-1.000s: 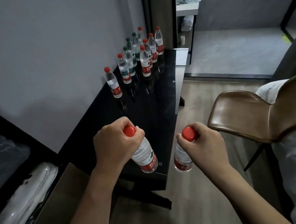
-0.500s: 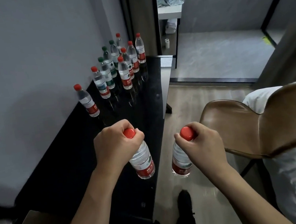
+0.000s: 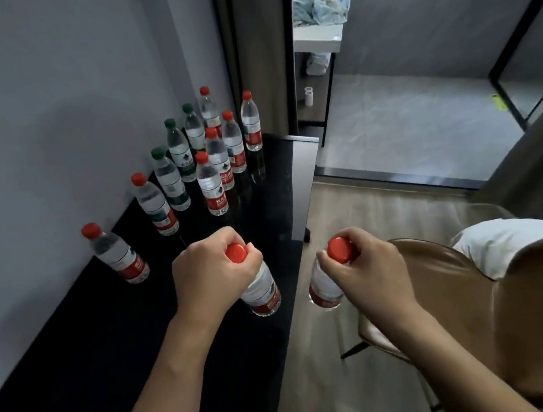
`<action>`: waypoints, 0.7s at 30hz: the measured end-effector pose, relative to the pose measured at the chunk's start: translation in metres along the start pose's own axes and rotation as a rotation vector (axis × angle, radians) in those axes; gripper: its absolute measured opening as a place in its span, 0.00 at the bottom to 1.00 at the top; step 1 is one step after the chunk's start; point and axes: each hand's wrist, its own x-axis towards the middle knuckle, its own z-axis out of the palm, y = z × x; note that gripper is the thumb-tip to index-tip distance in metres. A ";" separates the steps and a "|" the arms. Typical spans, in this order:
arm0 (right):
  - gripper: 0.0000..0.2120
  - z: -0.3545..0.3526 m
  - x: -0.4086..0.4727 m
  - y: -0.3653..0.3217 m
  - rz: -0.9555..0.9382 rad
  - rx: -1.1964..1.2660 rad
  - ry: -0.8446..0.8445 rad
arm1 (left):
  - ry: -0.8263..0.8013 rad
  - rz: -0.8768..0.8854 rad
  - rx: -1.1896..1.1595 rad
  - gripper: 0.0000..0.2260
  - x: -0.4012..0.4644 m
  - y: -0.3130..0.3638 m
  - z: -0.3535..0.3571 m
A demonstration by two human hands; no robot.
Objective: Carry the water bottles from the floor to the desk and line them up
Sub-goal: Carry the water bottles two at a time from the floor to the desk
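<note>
Black desk (image 3: 79, 386) along the grey wall (image 3: 25, 100), glossy, running away from the camera. Brown leather chair (image 3: 518, 311) at lower right, beside the desk's open edge, wooden floor (image 3: 352, 229) between them.

Two bare forearms reaching forward from the bottom edge, roughly parallel, both hands knuckles-up. Left hand (image 3: 209, 278) over the desk near its right edge, fingers curled shut around the neck of a red-capped bottle (image 3: 261, 293), red cap showing between thumb and forefinger. Bottle hanging below the fist, long axis near upright, base tilted slightly away to the right, above the desk top; contact with the desk not discernible. Right hand (image 3: 363, 271) off the desk, over the floor just in front of the chair, closed the same way on a second red-capped bottle (image 3: 324, 288), cap up and poking out at the thumb, body dangling below and left of the palm, base down.

Further back on the desk, two rows of standing bottles (image 3: 218, 154) against the wall end, all upright, caps up: some red-capped, three green-capped. Nearest of the wall row (image 3: 116, 254) standing apart from the rest, just beyond and left of the left hand.
</note>
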 end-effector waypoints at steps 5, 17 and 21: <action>0.10 0.013 0.059 -0.009 -0.065 -0.008 -0.003 | 0.055 -0.033 0.016 0.10 0.044 -0.009 0.010; 0.10 0.127 0.185 -0.035 -0.305 -0.110 -0.365 | 0.093 -0.290 0.139 0.12 0.093 -0.071 0.031; 0.11 0.182 0.230 -0.056 -0.424 -0.099 -0.512 | 0.096 -0.411 0.228 0.11 0.111 -0.092 0.034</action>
